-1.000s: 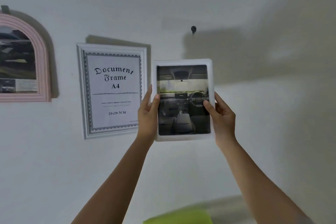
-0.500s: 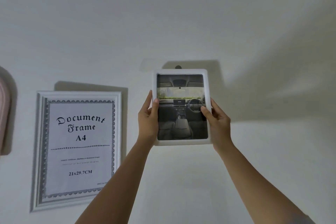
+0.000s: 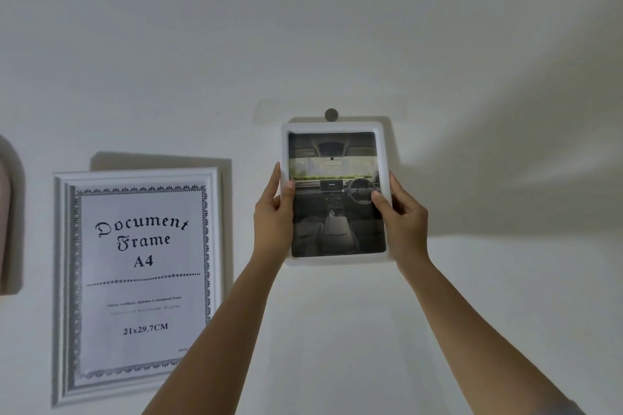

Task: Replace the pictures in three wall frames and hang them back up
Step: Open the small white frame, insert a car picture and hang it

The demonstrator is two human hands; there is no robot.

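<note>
The small white frame (image 3: 383, 152) with its car-interior picture (image 3: 337, 212) is held flat against the wall (image 3: 472, 77), its top edge just under the dark hook (image 3: 331, 114) — presumably so a hanger behind can be caught on it. It is gripped at mid-height on both sides: left hand (image 3: 274, 212) and right hand (image 3: 404, 216), fingers curled round the edges, thumbs in front. The back is hidden, so whether it has caught cannot be told. A document frame (image 3: 135, 280) hangs left of it — a pink frame (image 3: 5, 229) is cut off.

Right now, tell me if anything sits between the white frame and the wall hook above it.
Nothing visible does. The top edge of the white frame sits just under the hook; the document frame hangs apart, off to the left.
</note>
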